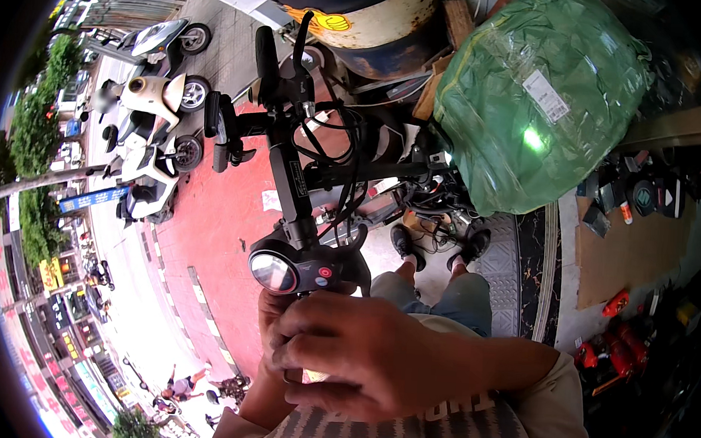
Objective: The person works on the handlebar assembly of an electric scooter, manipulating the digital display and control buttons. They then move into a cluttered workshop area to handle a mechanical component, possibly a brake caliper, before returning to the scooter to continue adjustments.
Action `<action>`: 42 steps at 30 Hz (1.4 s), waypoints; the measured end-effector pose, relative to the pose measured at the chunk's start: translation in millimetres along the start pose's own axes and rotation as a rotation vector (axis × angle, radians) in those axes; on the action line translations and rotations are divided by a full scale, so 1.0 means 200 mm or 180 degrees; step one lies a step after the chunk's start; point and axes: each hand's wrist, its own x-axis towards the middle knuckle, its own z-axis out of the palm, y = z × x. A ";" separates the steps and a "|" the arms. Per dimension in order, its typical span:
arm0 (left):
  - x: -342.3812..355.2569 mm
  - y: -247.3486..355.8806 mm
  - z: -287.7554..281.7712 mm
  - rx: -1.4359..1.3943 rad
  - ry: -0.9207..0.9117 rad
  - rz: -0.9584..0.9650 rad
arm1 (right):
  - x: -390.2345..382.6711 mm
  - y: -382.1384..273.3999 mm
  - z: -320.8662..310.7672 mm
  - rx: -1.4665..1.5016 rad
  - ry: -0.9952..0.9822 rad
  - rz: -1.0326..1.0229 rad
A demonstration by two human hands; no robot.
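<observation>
As Right Hand (pixel 362 352) Overlaps Left Hand (pixel 268 314), Black Handlebar (pixel 292 187) Points Away

While its long axis runs almost straight out from the wearer, far end leaning slightly left, the handlebar sits just ahead of the shirt (pixel 434 425), above red pavement (pixel 209 234). Dark throughout, it carries a round, glossy display (pixel 273 272) near the hands, a red button (pixel 325 272) beside that, a brake lever (pixel 301 47) at the far end and looping cables (pixel 356 163). Pale print on its middle section is too small to read. The right hand's fingers curl in front of the left hand at the near end; whether either grip is clenched on anything cannot be told. Beyond, a white barcode label (pixel 546 95) sticks to green plastic wrapping (pixel 522 173), near a rusty drum (pixel 386 28) bearing a yellow hand emblem (pixel 330 19). Light lettering crosses the shirt, partly covered. Parked scooters (pixel 153 98) stand at left.
</observation>
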 end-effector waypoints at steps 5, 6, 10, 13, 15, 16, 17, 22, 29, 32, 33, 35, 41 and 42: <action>-0.05 -0.04 -0.04 -0.0003 0.0248 0.0022 | 0.01 0.06 -0.06 0.0521 -0.0070 0.0170; -0.06 -0.05 -0.04 -0.0011 0.0313 0.0066 | 0.03 0.04 -0.08 0.0473 -0.0106 0.0204; -0.11 -0.15 -0.18 -0.0124 0.0580 0.0192 | 0.05 0.09 -0.06 0.0340 -0.0039 0.0010; -0.01 -0.10 -0.11 -0.0226 0.0431 0.0099 | 0.05 0.11 -0.04 0.0347 0.0106 0.0015; 0.04 -0.01 0.04 -0.0409 0.0168 0.0247 | 0.07 0.10 -0.02 0.0110 0.0352 -0.0128; 0.03 -0.01 0.04 -0.0400 0.0282 0.0193 | 0.06 0.09 -0.01 0.0198 0.0302 0.0009; 0.03 0.00 0.03 -0.0390 0.0390 0.0134 | 0.06 0.09 -0.01 0.0035 0.0196 -0.0087; 0.06 -0.01 -0.02 -0.0654 -0.0207 0.0277 | 0.08 0.05 0.01 -0.0589 -0.0186 -0.0180; 0.12 -0.04 -0.11 -0.0820 -0.1124 0.0245 | 0.03 0.06 0.20 -0.0849 0.0573 -0.0040; 0.11 -0.01 -0.14 -0.0700 -0.1222 0.0109 | 0.03 0.06 0.24 -0.1294 0.0379 -0.0299; 0.10 0.00 -0.15 -0.0651 -0.1258 0.0042 | 0.04 0.05 0.25 -0.1444 0.0317 -0.0297; 0.11 0.00 -0.19 -0.0615 -0.1377 0.0183 | 0.06 0.04 0.28 -0.1703 0.0201 -0.0324; 0.12 0.07 -0.31 -0.0517 -0.1451 -0.0014 | 0.09 0.04 0.40 -0.1998 -0.0005 -0.0376; 0.11 0.08 -0.32 -0.0522 -0.1379 -0.0056 | 0.10 0.01 0.42 -0.2133 0.0004 -0.0262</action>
